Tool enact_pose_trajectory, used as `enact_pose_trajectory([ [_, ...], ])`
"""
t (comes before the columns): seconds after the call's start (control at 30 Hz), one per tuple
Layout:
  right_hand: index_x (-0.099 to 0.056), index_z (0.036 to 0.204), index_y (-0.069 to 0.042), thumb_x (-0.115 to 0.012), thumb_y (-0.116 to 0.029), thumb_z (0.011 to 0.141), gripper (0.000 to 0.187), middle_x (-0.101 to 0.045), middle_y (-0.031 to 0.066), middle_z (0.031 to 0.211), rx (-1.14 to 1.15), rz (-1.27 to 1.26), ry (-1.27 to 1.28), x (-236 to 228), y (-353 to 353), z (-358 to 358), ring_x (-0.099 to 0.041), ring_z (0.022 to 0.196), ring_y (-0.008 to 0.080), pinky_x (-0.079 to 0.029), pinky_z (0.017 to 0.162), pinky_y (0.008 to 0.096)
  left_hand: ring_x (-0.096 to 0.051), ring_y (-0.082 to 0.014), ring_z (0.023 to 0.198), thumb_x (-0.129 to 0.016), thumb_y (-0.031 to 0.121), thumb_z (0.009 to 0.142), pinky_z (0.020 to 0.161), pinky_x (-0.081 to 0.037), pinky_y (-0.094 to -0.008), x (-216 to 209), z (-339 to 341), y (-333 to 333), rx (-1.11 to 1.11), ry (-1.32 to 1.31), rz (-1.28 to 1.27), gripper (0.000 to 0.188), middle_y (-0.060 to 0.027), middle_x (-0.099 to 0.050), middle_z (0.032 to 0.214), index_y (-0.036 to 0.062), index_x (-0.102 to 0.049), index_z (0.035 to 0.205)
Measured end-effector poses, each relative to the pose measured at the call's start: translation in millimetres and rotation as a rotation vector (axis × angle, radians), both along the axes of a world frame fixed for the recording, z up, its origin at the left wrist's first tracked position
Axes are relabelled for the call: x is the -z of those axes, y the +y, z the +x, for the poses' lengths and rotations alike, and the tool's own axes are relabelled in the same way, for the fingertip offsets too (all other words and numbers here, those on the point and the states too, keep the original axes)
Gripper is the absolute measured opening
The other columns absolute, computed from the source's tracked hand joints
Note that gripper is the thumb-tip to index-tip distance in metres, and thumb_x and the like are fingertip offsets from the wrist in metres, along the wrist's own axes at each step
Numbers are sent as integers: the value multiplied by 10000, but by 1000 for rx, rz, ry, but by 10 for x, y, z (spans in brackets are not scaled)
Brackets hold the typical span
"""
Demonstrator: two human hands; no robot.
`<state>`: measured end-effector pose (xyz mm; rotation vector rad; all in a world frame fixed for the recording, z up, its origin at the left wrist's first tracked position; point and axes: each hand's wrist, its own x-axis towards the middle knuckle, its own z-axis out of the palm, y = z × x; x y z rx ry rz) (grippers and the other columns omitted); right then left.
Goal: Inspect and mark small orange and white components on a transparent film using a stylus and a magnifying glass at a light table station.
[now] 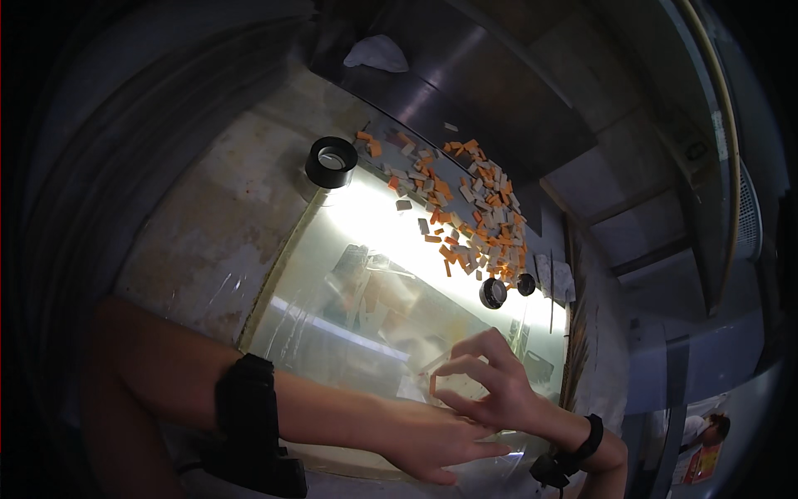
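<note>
My right hand (pixel 495 384) is closed in a pinch over the near part of a lit glass panel (pixel 332 333). Between its thumb and forefinger is a small orange piece (pixel 432 385), seen mostly edge-on. Just below, my left hand (pixel 428 441) reaches in from the left with fingers stretched out, and nothing shows in it. The two hands overlap in the picture; whether they touch I cannot tell. Farther off, a loose heap of small flat orange and whitish pieces (pixel 490 212) spreads across the panel's far side.
A thick black ring (pixel 331 162) stands by the panel's far left corner. Two small black round pieces (pixel 493 293) lie at the heap's near end, beside a thin dark rod (pixel 552 291). Behind are a metal sheet (pixel 499 91) and a white cloth (pixel 376 53). Another person (pixel 706 432) is at lower right.
</note>
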<state>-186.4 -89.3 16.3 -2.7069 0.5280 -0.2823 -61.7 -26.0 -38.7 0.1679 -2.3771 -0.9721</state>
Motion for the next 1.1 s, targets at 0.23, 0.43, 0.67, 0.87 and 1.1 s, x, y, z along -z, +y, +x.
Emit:
enact_pose_trajectory([
  [0.23, -589, 859, -100, -716, -110, 599, 289, -485, 61, 868, 40, 2, 16, -37, -2, 15, -494, 738, 206, -430, 643, 306, -480, -357, 1002, -554, 213, 770, 868, -402, -402, 92, -90, -22, 84, -17, 84, 662, -269, -412, 1120, -32, -217, 1284],
  [0.43, -588, 868, -58, -696, -48, 601, 288, -511, 97, 888, 320, -62, -28, -496, 120, -317, -534, 753, 212, -441, 655, 281, -344, -379, 1160, -418, 334, 856, 989, -269, -429, 43, -93, 7, -63, 96, 27, 628, -300, -332, 1215, -50, -167, 1284],
  [0.67, -576, 792, -29, -648, -20, 611, 195, -553, 74, 734, 804, -89, -62, -776, 670, -1176, -533, 703, 165, -432, 623, 262, -428, -338, 1119, -395, 380, 875, 944, -335, -400, -256, 47, -152, -427, 396, 416, 530, -214, -463, 1171, 37, -296, 1267],
  [0.87, -604, 705, -41, -657, -91, 609, 120, -559, 78, 710, 1062, -32, 350, -523, 1358, -1685, -507, 625, 181, -406, 594, 272, -538, -233, 946, -473, 368, 833, 806, -422, -329, -537, 319, -561, -764, -21, 754, 456, -163, -557, 1022, 10, -478, 1114],
  [1.1, -591, 704, -52, -695, -86, 550, 188, -514, 71, 678, 1075, -63, 366, -291, 1690, -2028, -487, 587, 200, -403, 554, 294, -553, -190, 865, -524, 400, 791, 757, -435, -302, -691, 552, -680, -638, -312, 769, 474, -124, -574, 957, 4, -536, 1050],
])
